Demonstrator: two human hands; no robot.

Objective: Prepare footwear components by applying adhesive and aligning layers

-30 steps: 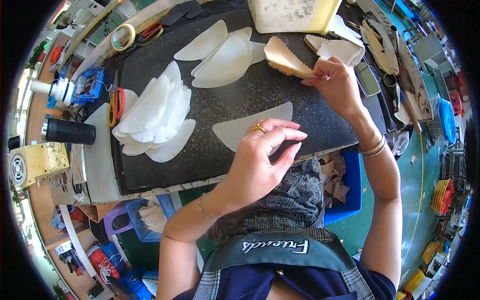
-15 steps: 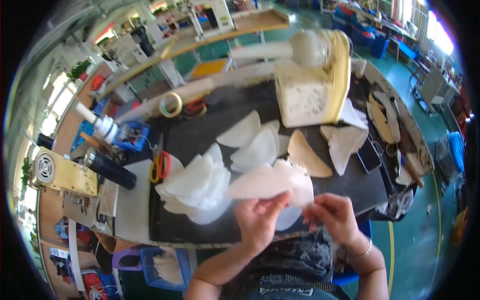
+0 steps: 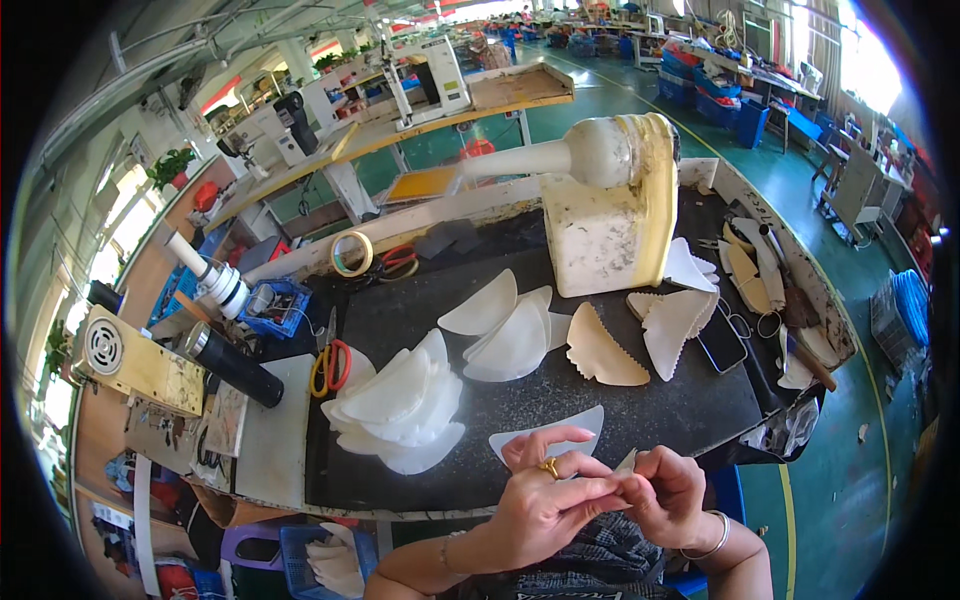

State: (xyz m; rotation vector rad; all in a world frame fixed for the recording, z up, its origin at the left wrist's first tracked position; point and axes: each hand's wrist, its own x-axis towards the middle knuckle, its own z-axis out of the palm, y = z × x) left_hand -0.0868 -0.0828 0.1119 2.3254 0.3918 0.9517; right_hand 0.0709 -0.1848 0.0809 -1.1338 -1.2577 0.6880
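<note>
In front of my body, my left hand and my right hand meet, their fingertips pinched together. Between them pokes up the tip of a pale cut piece; the hands hide most of it. A gold ring is on a left finger. Just beyond the left fingers, a translucent white curved piece lies on the black tabletop. Left of that is a stack of similar white pieces, and farther back a smaller group. A tan piece with a serrated edge lies to their right.
Scissors with red and yellow handles lie left of the stack, near a black bottle. A yellowed white machine stands at the back. On the right are serrated pieces, a phone and assorted tools. Below sits a blue basket.
My hands have come together and moved lower, and the pale serrated piece has turned mostly out of sight behind the fingers. The view has tilted up, showing more of the room.
</note>
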